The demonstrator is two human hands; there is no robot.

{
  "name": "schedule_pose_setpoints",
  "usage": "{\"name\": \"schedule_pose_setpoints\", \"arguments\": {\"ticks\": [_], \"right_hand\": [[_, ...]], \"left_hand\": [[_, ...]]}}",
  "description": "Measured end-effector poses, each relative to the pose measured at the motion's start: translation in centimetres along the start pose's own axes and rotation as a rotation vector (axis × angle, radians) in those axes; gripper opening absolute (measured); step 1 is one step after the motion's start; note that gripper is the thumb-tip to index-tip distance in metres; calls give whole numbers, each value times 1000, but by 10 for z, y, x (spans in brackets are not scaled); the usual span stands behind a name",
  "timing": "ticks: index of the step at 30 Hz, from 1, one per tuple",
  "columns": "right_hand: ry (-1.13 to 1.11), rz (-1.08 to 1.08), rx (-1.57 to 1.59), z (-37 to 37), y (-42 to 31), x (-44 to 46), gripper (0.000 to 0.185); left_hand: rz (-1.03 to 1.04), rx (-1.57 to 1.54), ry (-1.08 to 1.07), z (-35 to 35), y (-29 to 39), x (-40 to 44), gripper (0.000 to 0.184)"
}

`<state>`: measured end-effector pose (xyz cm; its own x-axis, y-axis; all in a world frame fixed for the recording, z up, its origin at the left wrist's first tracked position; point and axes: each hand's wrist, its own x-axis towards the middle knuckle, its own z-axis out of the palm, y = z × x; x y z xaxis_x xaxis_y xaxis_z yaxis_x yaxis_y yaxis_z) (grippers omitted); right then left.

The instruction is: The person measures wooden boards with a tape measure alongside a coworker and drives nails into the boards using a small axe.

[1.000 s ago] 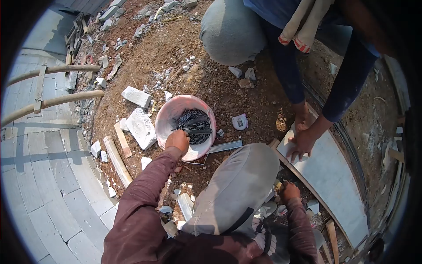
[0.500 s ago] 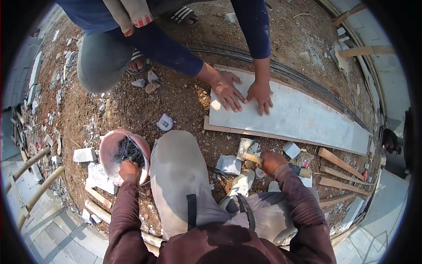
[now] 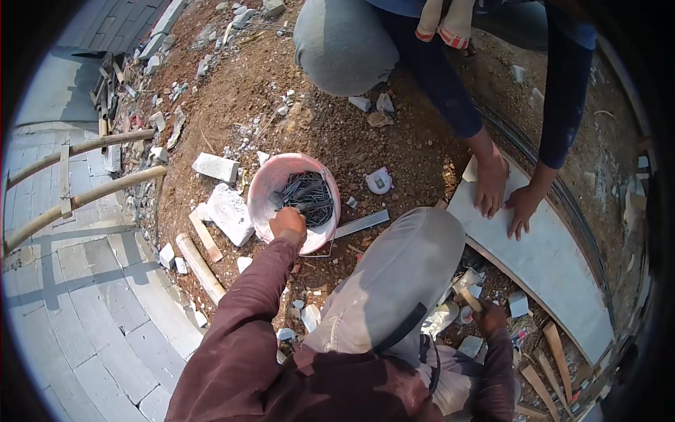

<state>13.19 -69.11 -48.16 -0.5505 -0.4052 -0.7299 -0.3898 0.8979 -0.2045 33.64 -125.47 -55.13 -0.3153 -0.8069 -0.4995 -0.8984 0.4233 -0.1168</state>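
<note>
A pink bucket [image 3: 256, 204] stands on the dirt at my left, with many loose nails [image 3: 320, 200] and a dark tool inside. My left hand [image 3: 288, 224] reaches over its near rim, fingers curled down by the nails; what they grip, if anything, is hidden. In my right hand [image 3: 490, 320], near my right knee, is a hammer [image 3: 471, 299], held by its wooden handle. Another person's two hands press flat on a pale board [image 3: 541, 246] in front of me.
A tape measure [image 3: 379, 181] lies beyond my knee. A metal strip [image 3: 362, 224] lies beside the bucket. White block pieces [image 3: 216, 167] and wood strips [image 3: 555, 355] are scattered around. Bamboo poles [image 3: 91, 200] and grey paving [image 3: 105, 302] are at left.
The view has swung left, so the bucket sits nearer the middle and its nails show more. My left hand stays at the bucket, and my right still holds the hammer.
</note>
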Motion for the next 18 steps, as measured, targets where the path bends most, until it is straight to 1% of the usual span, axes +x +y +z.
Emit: {"name": "schedule_pose_setpoints", "arguments": {"ticks": [1,4,7,10,11,13,14,18], "right_hand": [[-7,-8,-21,-3,-3,-1,43],[-55,134,33,-13,-22,-4,45],[83,-8,46,2,-15,-2,39],[47,1,177,-8,-23,-7,40],[31,19,150,-9,-22,-5,41],[-3,56,97,-7,-18,-3,44],[15,49,95,-7,-15,-2,43],[35,49,90,-5,-10,1,41]], "left_hand": [[-13,5,4,0,2,-1,20],[-23,34,6,1,7,-3,18],[-39,47,-22,-2,11,-4,18],[-41,46,-34,-6,13,-5,18],[-38,44,-35,-6,13,-6,19],[-9,-7,-22,-11,11,-12,19],[1,-36,-15,-13,10,-14,20],[-121,-275,-3,-5,6,-7,25]]}}
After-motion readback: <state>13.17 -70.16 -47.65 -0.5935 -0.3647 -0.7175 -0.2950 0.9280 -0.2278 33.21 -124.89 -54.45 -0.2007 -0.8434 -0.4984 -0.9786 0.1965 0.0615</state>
